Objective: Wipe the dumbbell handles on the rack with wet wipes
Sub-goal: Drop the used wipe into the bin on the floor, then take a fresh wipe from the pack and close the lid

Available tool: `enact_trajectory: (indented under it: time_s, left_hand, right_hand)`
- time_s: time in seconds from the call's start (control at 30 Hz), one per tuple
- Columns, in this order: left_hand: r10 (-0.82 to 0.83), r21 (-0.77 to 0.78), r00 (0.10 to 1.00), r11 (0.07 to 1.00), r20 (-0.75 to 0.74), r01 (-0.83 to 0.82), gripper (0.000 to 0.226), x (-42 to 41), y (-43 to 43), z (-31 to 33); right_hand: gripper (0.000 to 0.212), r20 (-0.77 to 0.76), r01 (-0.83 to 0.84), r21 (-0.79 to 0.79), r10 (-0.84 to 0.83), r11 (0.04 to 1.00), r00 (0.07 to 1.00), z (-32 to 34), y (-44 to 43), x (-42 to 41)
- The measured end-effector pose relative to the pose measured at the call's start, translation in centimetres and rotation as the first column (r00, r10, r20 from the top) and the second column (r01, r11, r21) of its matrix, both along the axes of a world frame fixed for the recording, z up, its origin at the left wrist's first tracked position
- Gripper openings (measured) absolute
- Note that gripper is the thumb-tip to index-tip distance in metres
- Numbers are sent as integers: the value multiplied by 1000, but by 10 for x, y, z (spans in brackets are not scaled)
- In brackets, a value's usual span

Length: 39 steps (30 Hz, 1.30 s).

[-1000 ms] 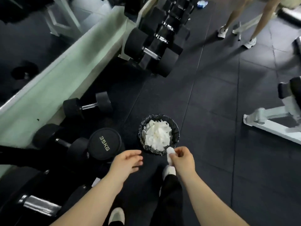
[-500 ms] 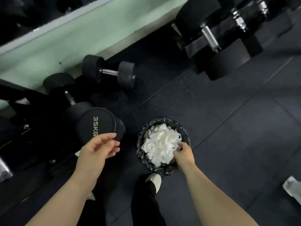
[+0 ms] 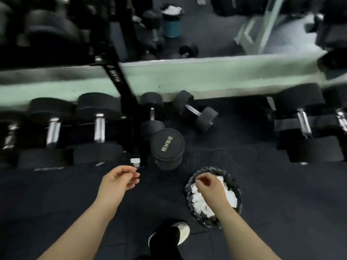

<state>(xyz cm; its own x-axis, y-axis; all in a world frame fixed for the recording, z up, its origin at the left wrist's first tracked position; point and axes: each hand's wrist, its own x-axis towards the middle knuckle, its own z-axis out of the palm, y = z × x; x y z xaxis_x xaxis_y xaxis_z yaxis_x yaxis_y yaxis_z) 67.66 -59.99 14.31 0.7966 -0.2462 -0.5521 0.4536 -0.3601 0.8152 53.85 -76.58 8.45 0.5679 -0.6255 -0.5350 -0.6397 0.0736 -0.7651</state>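
Observation:
Black dumbbells with chrome handles (image 3: 99,128) lie side by side on the low black rack (image 3: 122,85) at the left. More dumbbells (image 3: 304,124) rest on a rack at the right edge. My left hand (image 3: 120,180) hovers in front of the rack's foot, fingers loosely curled and apart, holding nothing. My right hand (image 3: 210,186) hangs just above a small bin (image 3: 233,178) lined with a black bag. The bin is full of crumpled white wipes (image 3: 231,197). No wipe shows in either hand.
A 35KG dumbbell (image 3: 167,145) stands on end beside the rack foot, with a smaller dumbbell (image 3: 195,110) lying on the floor behind it. A pale green ledge (image 3: 225,76) runs under a wall mirror. My shoe (image 3: 181,233) is near the bin.
My right hand carried a used wipe to the bin, left it there and lifted out bare. My head turned left and up, bringing the left rack's dumbbells into view.

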Motion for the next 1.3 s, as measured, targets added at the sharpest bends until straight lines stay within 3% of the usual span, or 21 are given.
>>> enact_trajectory:
  time_s: [0.17, 0.3, 0.43, 0.5, 0.6, 0.7, 0.93, 1.07, 1.23, 1.3]
  left_hand:
    - [267, -13, 963, 964, -24, -267, 29, -46, 116, 21]
    - [542, -32, 841, 840, -2, -541, 31, -82, 211, 37]
    - [836, -67, 543, 547, 78, -834, 30, -126, 297, 45]
    - [890, -70, 449, 454, 78, -888, 29, -146, 311, 41]
    - [972, -63, 233, 234, 29, -970, 31, -207, 320, 33]
    - [1000, -8, 16, 16, -18, -1000, 31, -279, 321, 17]
    - [940, 114, -340, -338, 4, -934, 28, -417, 327, -5]
    - [932, 245, -356, -362, 71, -899, 25, -467, 331, -23]
    - [965, 395, -253, -259, 68, -882, 28, -515, 354, -51]
    - [972, 417, -227, -232, 62, -879, 34, -536, 377, -66]
  right_hand:
    - [23, 77, -309, 16, 307, 951, 949, 48, 93, 4]
    - [27, 126, -531, 9, 526, 847, 841, 77, 157, 12]
    - [27, 145, -772, -47, 769, 634, 623, 97, 216, 30]
    - [27, 141, -822, -64, 821, 565, 553, 97, 233, 33]
    - [26, 114, -932, -57, 930, 358, 350, 90, 272, 23]
    - [22, 69, -992, -40, 991, 119, 116, 87, 309, 5]
    - [22, 49, -964, 26, 963, -265, -263, 66, 390, -54]
    - [27, 22, -902, 54, 904, -428, -428, 46, 436, -98]
    - [17, -40, -826, 52, 826, -561, -563, 9, 496, -159]
    - [26, -81, -793, 66, 789, -605, -609, -6, 526, -187]
